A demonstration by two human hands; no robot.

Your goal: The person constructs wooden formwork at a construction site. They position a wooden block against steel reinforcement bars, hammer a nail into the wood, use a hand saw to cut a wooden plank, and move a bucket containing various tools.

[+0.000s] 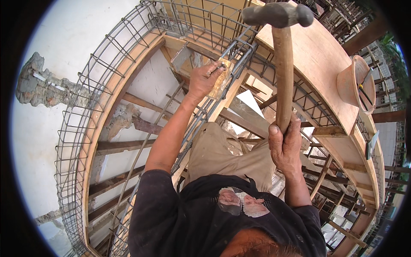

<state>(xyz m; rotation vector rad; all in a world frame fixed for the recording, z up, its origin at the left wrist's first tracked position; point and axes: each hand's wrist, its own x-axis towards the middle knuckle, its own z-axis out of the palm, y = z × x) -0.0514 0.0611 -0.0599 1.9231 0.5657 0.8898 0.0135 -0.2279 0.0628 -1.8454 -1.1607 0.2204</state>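
Note:
My right hand point(286, 145) is wrapped round the lower end of a hammer's wooden handle point(284, 77). The hammer stands upright in front of me, its dark steel head point(277, 15) at the top of the view. Further left and ahead, my left hand point(204, 79) has its fingers pinched on what looks like a nail point(223, 65); only a small dark end shows. Beneath those fingers lies a yellowish wooden block point(220, 84), beside steel bars point(239, 55) and the timber formwork. Most of the nail is hidden by the fingers.
A curved rebar cage point(68, 141) runs along the white wall at left. To the right, a plywood panel point(308, 47) carries an orange tub point(349, 81) with tools in it. A bladed tool point(371, 145) hangs by the panel's edge. Open gaps between timber beams point(124, 147) surround my legs.

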